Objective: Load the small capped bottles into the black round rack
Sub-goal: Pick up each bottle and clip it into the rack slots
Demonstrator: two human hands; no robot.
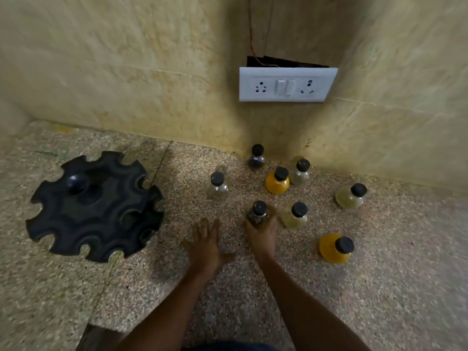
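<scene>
The black round rack (95, 206) with notched slots around its rim and a knob on top sits on the counter at the left, with no bottles in it. Several small black-capped bottles stand to the right near the wall corner. My right hand (262, 230) wraps around a dark-filled bottle (258, 214) from below. Next to it is a pale green bottle (295, 215). Two yellow bottles (277, 180) (334, 247), a clear bottle (217, 186) and others stand around. My left hand (205, 243) hovers flat with fingers apart, left of the held bottle, holding nothing.
A speckled stone counter (379, 287) meets tiled walls at a corner. A white switch and socket plate (286, 84) hangs on the wall above the bottles. The counter's front edge shows at the bottom left (86, 330).
</scene>
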